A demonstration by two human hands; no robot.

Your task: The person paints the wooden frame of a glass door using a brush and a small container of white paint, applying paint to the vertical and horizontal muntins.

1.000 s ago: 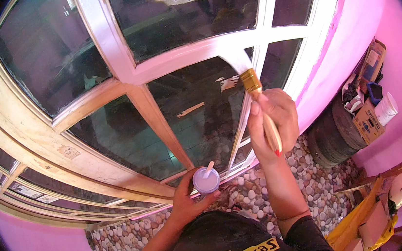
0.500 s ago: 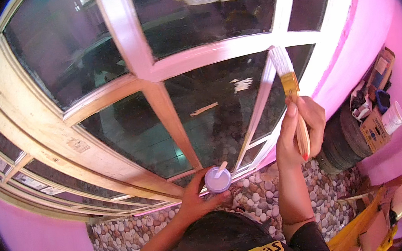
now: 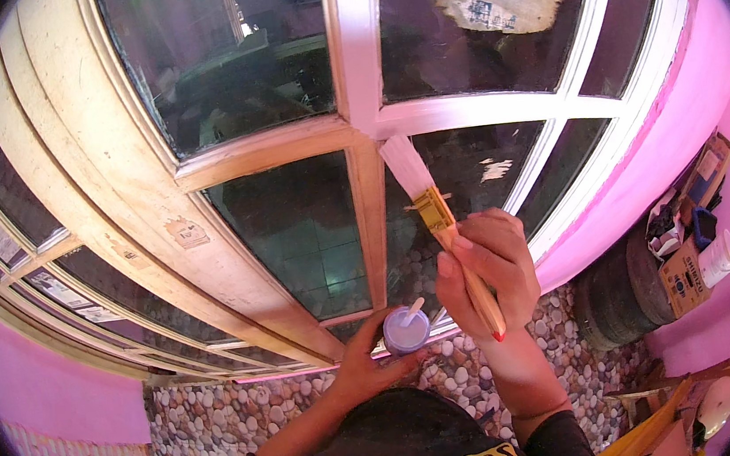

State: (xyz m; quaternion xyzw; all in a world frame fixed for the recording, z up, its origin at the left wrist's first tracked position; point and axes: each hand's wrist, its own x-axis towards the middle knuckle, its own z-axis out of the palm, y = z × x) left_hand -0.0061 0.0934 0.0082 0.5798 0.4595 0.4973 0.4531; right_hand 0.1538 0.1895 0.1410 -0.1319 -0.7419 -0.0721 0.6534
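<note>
**Brush at window bar, paint cup held below**

The paintbrush is light, with soft, paint-laden bristles and a stiff wooden handle, best gripped mid-handle. Its bristle tip touches the window frame at the centre crossing. The right hand is closed around the handle. The left hand grips a small cup of pale paint, stir stick inside, near the pebble-faced wall. A cardboard box sits far right.

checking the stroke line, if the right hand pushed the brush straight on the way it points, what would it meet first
The right hand aims the paintbrush up and left. Its bristles look already at the vertical window bar; straight on lies the white-painted crossing of bars. Depth is hard to judge here.
</note>
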